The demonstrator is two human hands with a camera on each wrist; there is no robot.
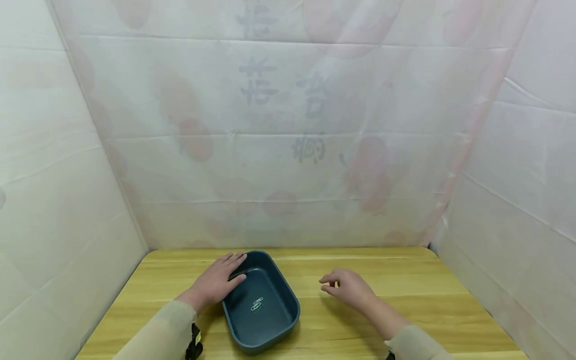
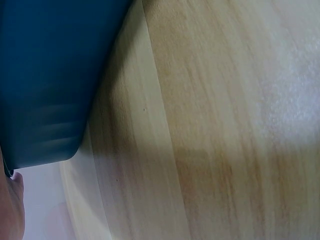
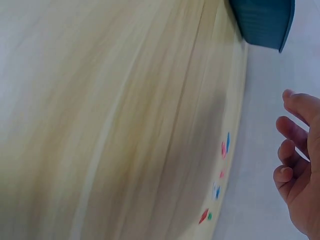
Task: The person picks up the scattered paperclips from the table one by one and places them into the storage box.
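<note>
**Left hand on tray rim, right hand free above table**

Left hand (image 1: 218, 282): fingers straight, lying flat across the rim of the dark blue tray (image 1: 279, 320) at its 10 o'clock corner. Holds nothing; touching only. The left wrist view shows the tray's outer wall (image 2: 50, 75) over the wood.

Tray sits on the wooden table (image 1: 405, 290) at about 6 o'clock, near the front edge. Paper clips (image 1: 257, 304), light-coloured, lie on its floor near the centre; count unclear.

Right hand (image 1: 348, 287): at 3 o'clock from the tray, apart from it, fingers (image 3: 292, 127) loosely curled, empty. Small coloured bits (image 3: 222, 147) lie along the table edge in the right wrist view; kind not discernible.
</note>
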